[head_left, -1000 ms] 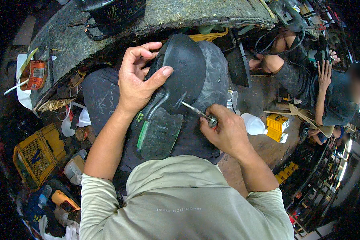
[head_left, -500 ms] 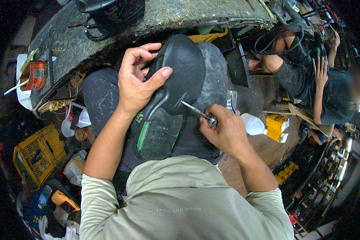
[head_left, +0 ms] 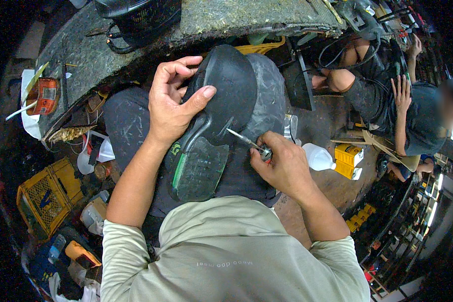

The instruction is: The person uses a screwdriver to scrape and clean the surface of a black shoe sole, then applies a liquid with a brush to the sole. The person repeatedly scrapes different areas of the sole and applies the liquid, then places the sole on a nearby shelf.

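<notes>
A black shoe [head_left: 227, 83] lies sole up across my lap, its toe away from me. The heel, nearest me, has a green strip along its left side. My left hand [head_left: 173, 103] grips the forefoot at its left edge, thumb over the sole and fingers curled round the far side. In my right hand [head_left: 283, 160] is an awl [head_left: 244, 138] with a slim metal shaft, its handle mostly hidden by the fingers. The awl's tip is at the arch, beside a short raised or cut line; whether it touches I cannot tell.
A worn workbench [head_left: 236, 17] curves across the far side, bearing a black basket [head_left: 146, 22]. To the left is a yellow crate [head_left: 45, 199]. On the right are a white plastic bottle [head_left: 317, 157], a yellow box [head_left: 348, 158] and a seated co-worker [head_left: 418, 116].
The awl's tip has shifted very slightly left and toward me. My grip on the shoe is the same. The co-worker's far hand has moved a little.
</notes>
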### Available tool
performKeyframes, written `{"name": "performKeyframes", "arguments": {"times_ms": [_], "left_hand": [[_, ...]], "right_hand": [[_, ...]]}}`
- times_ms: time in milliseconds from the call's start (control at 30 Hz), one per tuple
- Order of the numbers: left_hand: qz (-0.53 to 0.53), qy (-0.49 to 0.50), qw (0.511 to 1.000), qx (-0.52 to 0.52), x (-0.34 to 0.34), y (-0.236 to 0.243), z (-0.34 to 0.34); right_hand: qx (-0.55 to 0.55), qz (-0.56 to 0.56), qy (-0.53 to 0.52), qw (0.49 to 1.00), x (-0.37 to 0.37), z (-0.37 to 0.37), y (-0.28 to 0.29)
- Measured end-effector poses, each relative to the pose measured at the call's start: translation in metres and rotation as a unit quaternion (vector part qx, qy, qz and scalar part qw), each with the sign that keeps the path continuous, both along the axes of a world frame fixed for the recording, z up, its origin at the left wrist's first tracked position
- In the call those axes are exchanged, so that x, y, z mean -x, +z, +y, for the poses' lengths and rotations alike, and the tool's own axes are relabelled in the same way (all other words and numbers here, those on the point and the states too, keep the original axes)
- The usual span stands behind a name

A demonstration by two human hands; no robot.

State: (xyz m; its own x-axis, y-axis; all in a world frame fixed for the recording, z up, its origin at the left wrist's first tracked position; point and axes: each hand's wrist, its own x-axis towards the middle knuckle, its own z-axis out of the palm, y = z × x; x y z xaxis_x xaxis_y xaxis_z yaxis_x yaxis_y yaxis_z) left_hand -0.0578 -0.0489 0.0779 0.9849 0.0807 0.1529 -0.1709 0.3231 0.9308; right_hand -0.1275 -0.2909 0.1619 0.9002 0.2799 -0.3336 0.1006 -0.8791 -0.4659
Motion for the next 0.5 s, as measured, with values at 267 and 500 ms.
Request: {"name": "performKeyframes", "arguments": {"times_ms": [267, 500], "left_hand": [[-0.002, -0.002, 1.000, 0.003, -0.0009, 0.0000, -0.0005], [-0.001, 0.000, 1.000, 0.007, -0.0006, -0.0006, -0.0009]], "right_hand": [[-0.003, -0.005, 0.005, 1.000, 0.0010, -0.0011, -0.0010], [-0.022, -0.060, 0.006, 0.998, 0.0020, 0.0001, -0.0024]]}}
